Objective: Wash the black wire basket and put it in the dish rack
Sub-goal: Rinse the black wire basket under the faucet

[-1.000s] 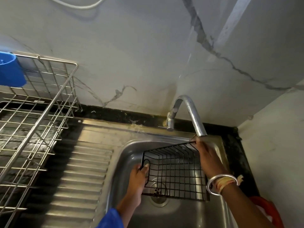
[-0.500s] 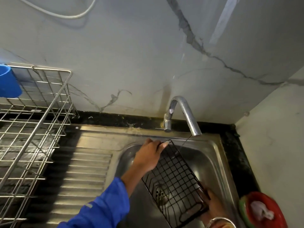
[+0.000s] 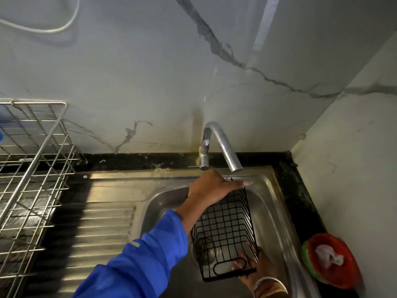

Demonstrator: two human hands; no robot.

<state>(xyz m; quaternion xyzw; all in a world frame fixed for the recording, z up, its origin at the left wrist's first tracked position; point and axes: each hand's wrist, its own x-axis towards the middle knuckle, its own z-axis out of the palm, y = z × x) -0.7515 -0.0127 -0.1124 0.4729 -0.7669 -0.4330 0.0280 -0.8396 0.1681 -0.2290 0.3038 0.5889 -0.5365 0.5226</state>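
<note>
The black wire basket [image 3: 225,231] is held tilted over the steel sink [image 3: 277,214], its far end just under the faucet [image 3: 223,147] spout. My left hand [image 3: 211,187], in a blue sleeve, grips the basket's far rim. My right hand [image 3: 256,268], with bangles on the wrist, holds the near end from below, fingers showing through the wire by the handle slot. A thin stream of water falls from the spout onto the basket. The steel dish rack [image 3: 32,168] stands at the left on the counter.
A ribbed steel drainboard [image 3: 94,222] lies between sink and rack. A red and green bowl [image 3: 330,259] holding something white sits on the black counter at the right. The drain [image 3: 205,251] shows through the basket. A marble wall stands behind and at the right.
The basket was turned from broadside to lengthwise. My left hand went from its near corner to the far rim under the spout; my right hand dropped from the far corner to the near end.
</note>
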